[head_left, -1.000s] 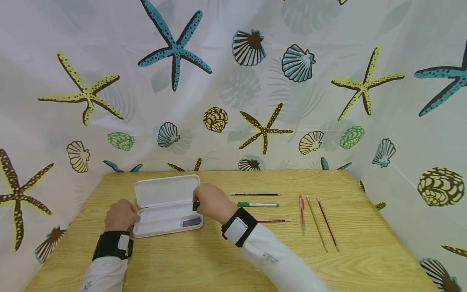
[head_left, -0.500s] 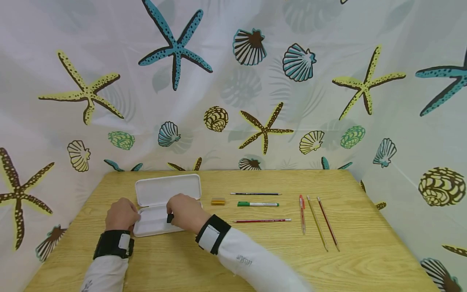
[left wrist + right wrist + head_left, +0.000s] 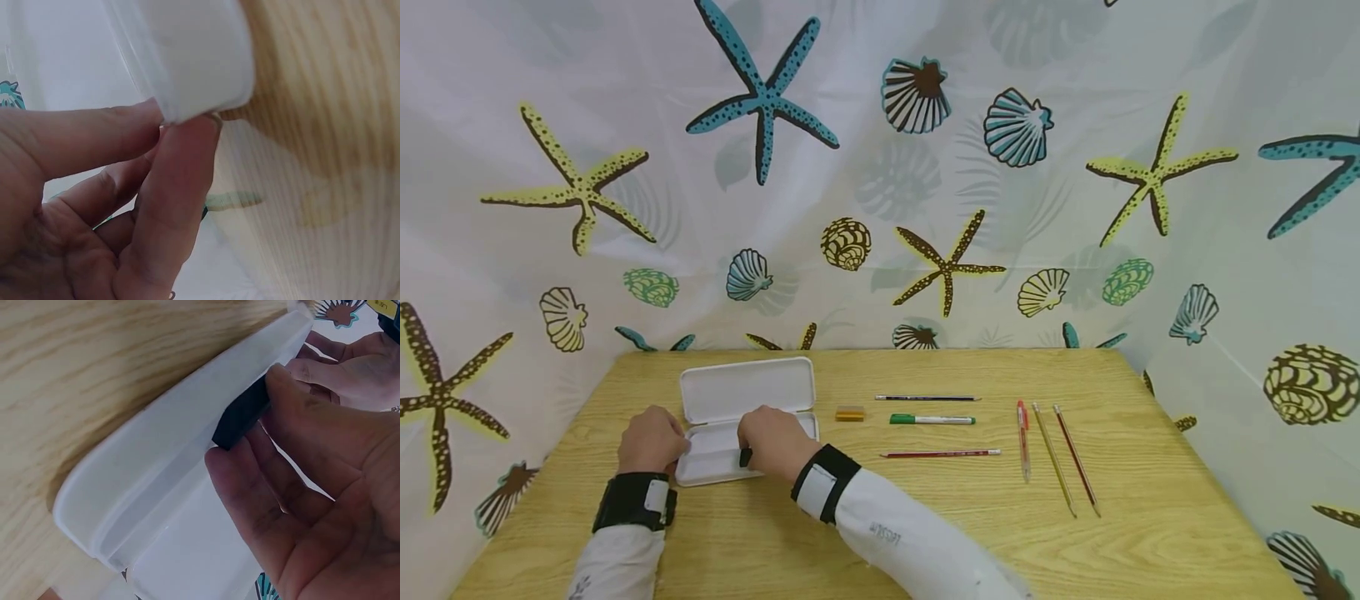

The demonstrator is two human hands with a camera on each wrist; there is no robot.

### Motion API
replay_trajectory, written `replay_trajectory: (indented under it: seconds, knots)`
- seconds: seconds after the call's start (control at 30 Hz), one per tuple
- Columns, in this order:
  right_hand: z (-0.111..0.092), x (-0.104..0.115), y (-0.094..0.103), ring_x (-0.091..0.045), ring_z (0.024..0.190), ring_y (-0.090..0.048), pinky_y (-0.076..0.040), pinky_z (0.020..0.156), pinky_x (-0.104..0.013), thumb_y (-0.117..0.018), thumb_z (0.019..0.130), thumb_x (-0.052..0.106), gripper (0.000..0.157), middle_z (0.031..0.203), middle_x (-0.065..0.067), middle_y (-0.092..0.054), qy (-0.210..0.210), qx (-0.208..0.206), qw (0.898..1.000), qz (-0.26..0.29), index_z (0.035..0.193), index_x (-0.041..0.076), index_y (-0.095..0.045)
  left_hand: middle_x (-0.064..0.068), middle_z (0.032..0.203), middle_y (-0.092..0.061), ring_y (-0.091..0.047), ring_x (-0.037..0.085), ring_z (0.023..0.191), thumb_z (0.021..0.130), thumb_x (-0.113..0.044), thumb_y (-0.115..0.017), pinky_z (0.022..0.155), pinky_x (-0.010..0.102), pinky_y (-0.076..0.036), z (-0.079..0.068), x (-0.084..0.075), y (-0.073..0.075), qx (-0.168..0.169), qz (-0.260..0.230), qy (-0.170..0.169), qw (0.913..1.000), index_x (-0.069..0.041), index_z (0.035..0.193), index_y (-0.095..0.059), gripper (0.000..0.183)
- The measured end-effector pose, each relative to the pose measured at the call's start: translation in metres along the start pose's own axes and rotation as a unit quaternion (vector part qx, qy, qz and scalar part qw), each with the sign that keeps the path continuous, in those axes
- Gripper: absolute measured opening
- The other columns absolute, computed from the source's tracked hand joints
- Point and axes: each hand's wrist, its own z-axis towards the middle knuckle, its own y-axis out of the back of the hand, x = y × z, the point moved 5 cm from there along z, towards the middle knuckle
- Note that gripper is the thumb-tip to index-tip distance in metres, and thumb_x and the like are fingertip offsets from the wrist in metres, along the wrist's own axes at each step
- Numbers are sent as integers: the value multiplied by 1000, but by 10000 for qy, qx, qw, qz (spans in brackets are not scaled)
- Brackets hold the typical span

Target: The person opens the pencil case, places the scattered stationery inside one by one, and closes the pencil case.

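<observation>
1. While the left end of the open white case point(image 3: 747, 392) is held by the left hand point(image 3: 650, 440), a black block point(image 3: 745, 457) is held at the case's near compartment by the right hand point(image 3: 773, 440), the closer of the two hands to it. The case is laid lengthwise, left to right, on the wood-grained counter point(image 3: 760, 542).
2. From the left wrist, the case's smooth, rounded corner is seen pinched between thumb and finger.
3. From the right wrist, the block, dark, matte and slanted at one end, is seen gripped between thumb and fingertips, its long axis roughly parallel to the near wall; whether the compartment's bottom is touched cannot be told.
</observation>
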Motion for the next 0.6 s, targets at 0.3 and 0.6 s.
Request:
replay_trajectory:
  seconds: [0.3,0.6]
  knots:
    - [0,-1,3,-4,75,-60,-49,65,-20,-92,76,16,19,85,8,-70,-7,78,9999,88,91,15,-79,10,66,-59,-57,23,58,85,-3,-68,52,32,-43,-1,0,1,-16,0,-27,10000,4,78,-67,10]
    - [-2,-1,5,-4,73,-59,-49,64,-19,-91,76,14,19,84,7,-70,59,166,9998,121,91,14,-79,10,65,-59,-58,23,56,84,-3,-68,51,32,-43,2,1,-1,8,-15,-37,10000,4,78,-68,10]
